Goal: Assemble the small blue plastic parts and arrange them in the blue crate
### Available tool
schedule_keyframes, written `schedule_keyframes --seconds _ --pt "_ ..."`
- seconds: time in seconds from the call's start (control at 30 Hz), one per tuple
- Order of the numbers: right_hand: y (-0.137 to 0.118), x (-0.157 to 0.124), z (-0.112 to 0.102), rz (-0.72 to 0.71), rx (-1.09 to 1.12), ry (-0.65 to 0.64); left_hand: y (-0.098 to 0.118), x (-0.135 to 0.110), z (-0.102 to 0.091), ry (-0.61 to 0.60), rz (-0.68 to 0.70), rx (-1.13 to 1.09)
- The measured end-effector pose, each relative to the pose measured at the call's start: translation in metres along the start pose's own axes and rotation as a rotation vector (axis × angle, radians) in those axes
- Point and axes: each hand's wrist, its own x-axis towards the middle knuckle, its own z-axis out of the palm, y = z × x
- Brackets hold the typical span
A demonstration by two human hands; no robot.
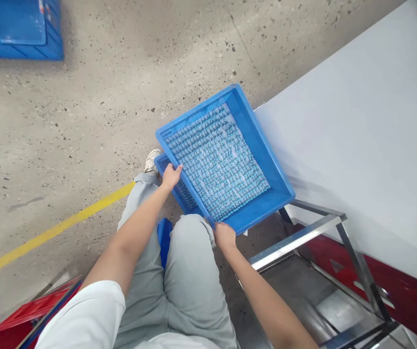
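Observation:
A shallow blue tray point(252, 135) filled with rows of several small blue and white parts is held tilted above my knees. My left hand point(171, 175) grips its near left rim, fingers curled over the edge. My right hand point(224, 236) holds the near corner of the same tray from below. Under it sits a second blue tray point(164, 165) with similar parts, mostly hidden by the top one.
A white table top point(368, 135) on a steel frame point(302, 237) stands to the right. The concrete floor carries a yellow line point(55, 230). A blue crate point(19, 29) is at the far left, a red crate point(30, 310) near my left side.

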Motion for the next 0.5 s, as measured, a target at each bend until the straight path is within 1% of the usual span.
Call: schedule_keyframes --seconds 0.27,0.43,0.5 --pt "-0.006 0.005 0.004 -0.041 -0.005 -0.012 0.003 0.002 -0.005 0.005 -0.005 -0.086" --pt "-0.011 0.005 0.004 -0.023 -0.005 -0.029 0.006 0.000 -0.007 -0.008 -0.004 -0.110" --pt "-0.007 0.006 0.000 -0.004 0.032 -0.065 0.007 -0.001 -0.008 -0.021 0.000 -0.110"
